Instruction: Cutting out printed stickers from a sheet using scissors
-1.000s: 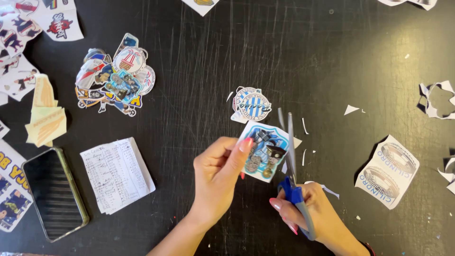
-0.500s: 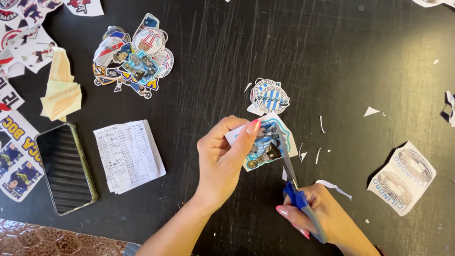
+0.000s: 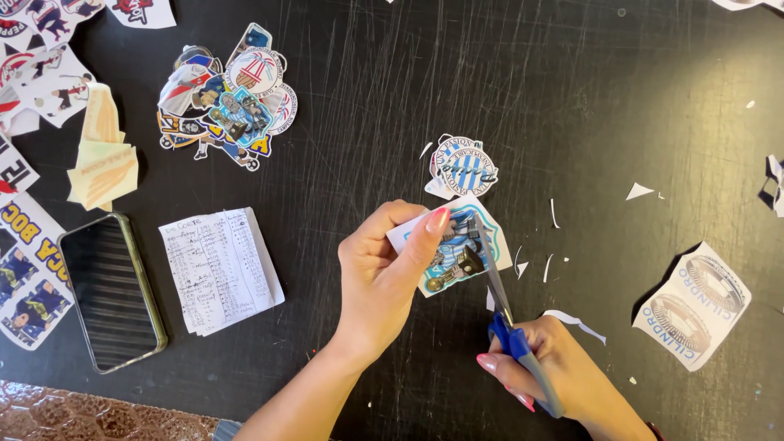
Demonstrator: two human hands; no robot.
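Observation:
My left hand (image 3: 382, 273) pinches a small printed paper picture (image 3: 461, 249), blue and white, just above the black table (image 3: 392, 98). My right hand (image 3: 563, 376) grips blue-handled scissors (image 3: 500, 298), whose blades run along the picture's right edge. A round blue-and-white cut-out (image 3: 462, 166) lies on the table just beyond the held picture.
A pile of cut-out stickers (image 3: 229, 94) lies at the far left-centre. A handwritten note (image 3: 219, 268), a phone (image 3: 110, 290) and folded yellow paper (image 3: 102, 155) are on the left. A printed sheet with ovals (image 3: 694, 304) lies right. White paper scraps (image 3: 555, 261) are scattered around.
The view has shifted, so everything sits further right and down in frame. The scissors' blades have moved further up along the picture's right edge; both hands keep their grip.

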